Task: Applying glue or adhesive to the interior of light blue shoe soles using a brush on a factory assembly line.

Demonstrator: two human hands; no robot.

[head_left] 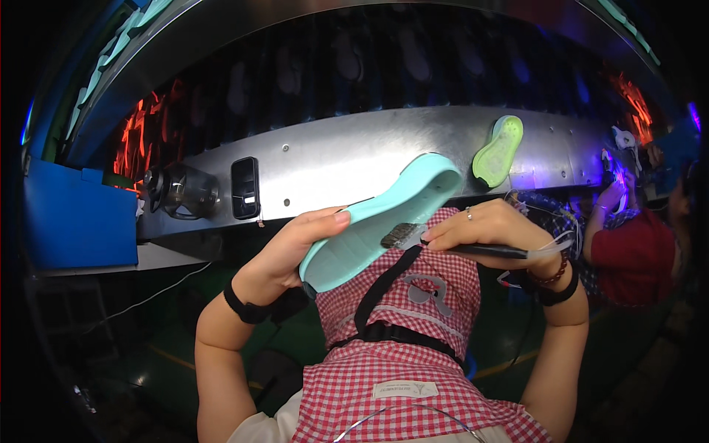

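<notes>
person's left hand clamped round side of mint shoe sole, thumb over rim. sole tilted, hollow face showing, held up in front of red checked apron, off the worktop. right hand pinching black-handled brush, bristles right at sole's inside, can't tell if actually touching tbh. lime green sole lying on worktop, right side. black phone-looking slab plus see-through jug over left. co-worker in red off to right.
</notes>
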